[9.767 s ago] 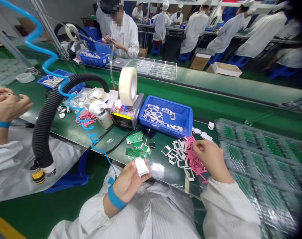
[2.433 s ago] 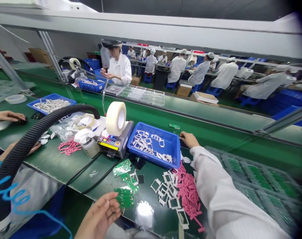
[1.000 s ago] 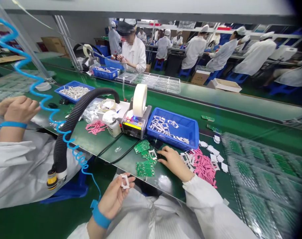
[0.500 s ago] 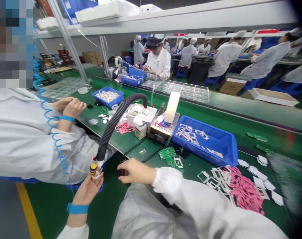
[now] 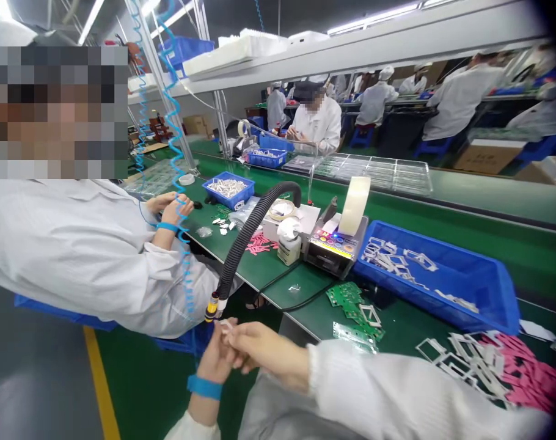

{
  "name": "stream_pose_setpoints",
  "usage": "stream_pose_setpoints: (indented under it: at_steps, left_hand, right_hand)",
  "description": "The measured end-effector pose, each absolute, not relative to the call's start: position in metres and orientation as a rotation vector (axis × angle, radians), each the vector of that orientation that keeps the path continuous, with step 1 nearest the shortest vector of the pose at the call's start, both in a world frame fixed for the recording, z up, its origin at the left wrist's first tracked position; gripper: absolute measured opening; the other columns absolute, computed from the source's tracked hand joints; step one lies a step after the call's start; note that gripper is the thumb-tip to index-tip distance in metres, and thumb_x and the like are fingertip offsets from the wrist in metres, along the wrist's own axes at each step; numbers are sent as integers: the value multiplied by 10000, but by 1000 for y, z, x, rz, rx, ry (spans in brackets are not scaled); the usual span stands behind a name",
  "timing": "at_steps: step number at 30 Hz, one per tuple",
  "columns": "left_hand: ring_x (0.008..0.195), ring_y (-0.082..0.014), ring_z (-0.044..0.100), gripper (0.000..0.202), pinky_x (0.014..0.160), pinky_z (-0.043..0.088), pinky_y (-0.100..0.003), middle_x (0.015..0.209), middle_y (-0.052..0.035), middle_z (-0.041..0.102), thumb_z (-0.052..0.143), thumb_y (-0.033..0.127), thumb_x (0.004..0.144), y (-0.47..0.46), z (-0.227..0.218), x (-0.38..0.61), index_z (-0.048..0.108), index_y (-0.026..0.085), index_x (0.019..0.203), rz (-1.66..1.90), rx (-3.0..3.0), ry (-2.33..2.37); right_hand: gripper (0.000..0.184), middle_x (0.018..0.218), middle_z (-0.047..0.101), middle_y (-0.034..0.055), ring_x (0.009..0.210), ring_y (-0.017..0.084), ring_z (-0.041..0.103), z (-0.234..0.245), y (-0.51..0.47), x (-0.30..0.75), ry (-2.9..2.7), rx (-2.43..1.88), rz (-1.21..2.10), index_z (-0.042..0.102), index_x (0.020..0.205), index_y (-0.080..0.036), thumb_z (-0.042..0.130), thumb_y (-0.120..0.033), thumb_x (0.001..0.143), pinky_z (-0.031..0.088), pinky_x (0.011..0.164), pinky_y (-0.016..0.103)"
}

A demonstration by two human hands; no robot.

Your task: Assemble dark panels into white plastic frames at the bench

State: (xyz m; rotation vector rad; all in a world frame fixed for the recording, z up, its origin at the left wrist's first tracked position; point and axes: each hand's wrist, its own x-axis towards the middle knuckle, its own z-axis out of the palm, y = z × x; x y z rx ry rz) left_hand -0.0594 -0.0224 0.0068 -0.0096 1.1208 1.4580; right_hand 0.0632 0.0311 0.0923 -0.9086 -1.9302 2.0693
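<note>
Both my hands meet low in the head view, just below the tip of a black corrugated hose [image 5: 247, 235]. My left hand [image 5: 214, 360], with a blue wrist band, has its fingers closed around a small white frame piece [image 5: 225, 326]. Against it, my right hand [image 5: 264, 349] pinches the same piece with thumb and fingertips. Part of the piece is hidden by the fingers. A yellow-and-black fitting [image 5: 211, 307] at the hose end sits right above my left fingertips.
On the green bench, a tape dispenser [image 5: 335, 241] stands beside a blue bin [image 5: 507, 305] of white frames. Green circuit boards [image 5: 351, 302], loose white frames [image 5: 475, 360] and pink strips [image 5: 532, 373] lie nearer. A white bottle [image 5: 289, 247] stands behind. A co-worker [image 5: 99, 263] sits close at left.
My right hand has come left to meet my left hand and now pinches the white frame piece. My left fingers have closed from a more open palm. The view has turned left.
</note>
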Motion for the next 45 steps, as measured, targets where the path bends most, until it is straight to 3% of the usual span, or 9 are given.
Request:
stream_pose_setpoints:
  at_steps: [2,6,10,18,22,25,34,42,45]
  left_hand:
    - [836,-232,653,308,769,505,-331,796,-65,693,676,468,692,-23,15,-30,695,175,783,1397,9,1010]
    - [813,-228,622,446,811,466,-378,780,-71,672,741,555,544,-30,47,23,702,157,742,1254,148,669]
    - [675,-158,574,412,682,457,-304,685,-30,621,811,491,473,-27,85,56,698,150,676,1125,260,511]
    - [445,-83,421,423,535,390,-266,507,7,505,782,542,486,-14,115,97,723,151,637,936,440,530]
    - [688,-200,571,430,659,440,-330,825,-94,622,754,561,518,-10,122,108,741,159,670,892,509,539]
    - [924,-291,560,440,807,439,-391,1081,-133,570,744,575,520,-8,125,112,752,164,676,872,571,543]
    - [1096,-326,485,405,987,336,-442,1051,-109,506,701,561,584,-6,123,108,766,210,774,817,893,600]
    - [1077,-327,485,407,970,354,-448,1042,-115,510,710,548,583,-8,113,110,762,198,784,795,886,627]
    - [1092,-329,482,422,964,370,-430,1093,-126,516,692,563,606,-5,108,112,747,169,746,855,730,655]
  right_hand:
    - [135,784,614,17,728,138,564,120,32,105,-2035,-839,1925,629,909,-170,583,-176,782,472,706,291]
    - [300,1029,628,97,942,230,540,146,26,175,-2498,-743,804,573,1131,-197,532,-176,835,438,854,418]
    - [303,1025,643,99,953,230,554,138,12,215,-2521,-792,421,515,1188,-182,476,-201,889,424,890,451]
    - [296,985,664,73,972,209,556,140,1,264,-2301,-854,246,463,1197,-184,445,-177,902,314,988,468]
    - [257,1034,628,87,997,214,560,140,0,281,-2182,-937,315,473,1148,-200,459,-233,893,356,974,455]
    - [90,832,585,26,848,187,568,140,1,287,-2027,-1041,289,514,928,-228,502,-181,853,365,953,454]
    - [110,774,540,-2,832,169,517,135,6,290,-2104,-1109,299,495,840,-224,496,-115,846,251,996,476]
    - [142,761,531,-5,781,161,489,127,4,285,-2168,-1152,460,437,792,-212,400,-110,884,279,926,435]
    - [169,744,511,6,749,161,470,129,-2,288,-2179,-1155,493,414,763,-203,356,-119,897,340,807,370]
